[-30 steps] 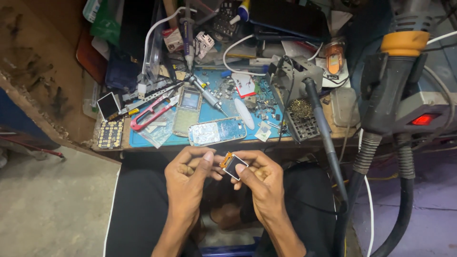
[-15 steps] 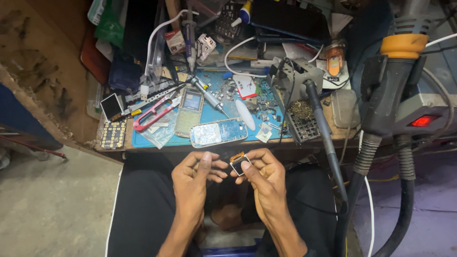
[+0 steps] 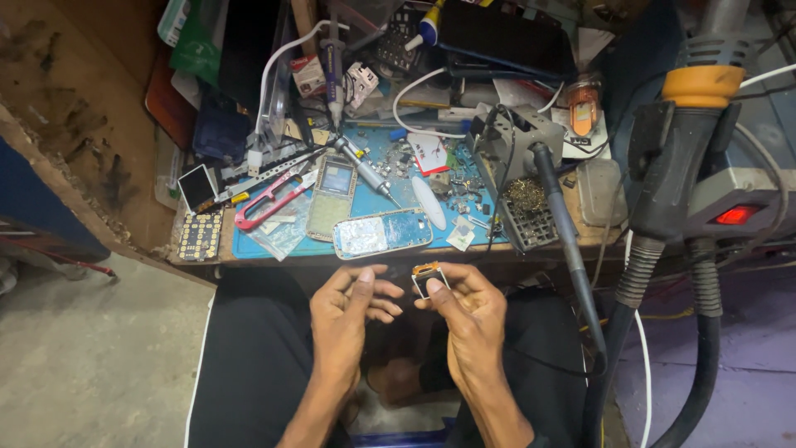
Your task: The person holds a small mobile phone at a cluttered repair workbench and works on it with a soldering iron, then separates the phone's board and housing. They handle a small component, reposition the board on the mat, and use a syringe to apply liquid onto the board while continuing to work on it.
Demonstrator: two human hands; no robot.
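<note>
Both hands are drawing slightly apart compared with half a second ago: the left hand [image 3: 352, 311] is now hovering empty with its fingers loosely curled, just left of the small display module [image 3: 428, 279], no longer touching it. That module is sitting pinched between the thumb and fingertips of the right hand [image 3: 468, 319], held over the lap at the near edge of the blue work mat [image 3: 377, 203]. Beyond it, a stripped phone body [image 3: 383, 233] is lying on the mat, with red-handled snips [image 3: 269, 202] further left.
</note>
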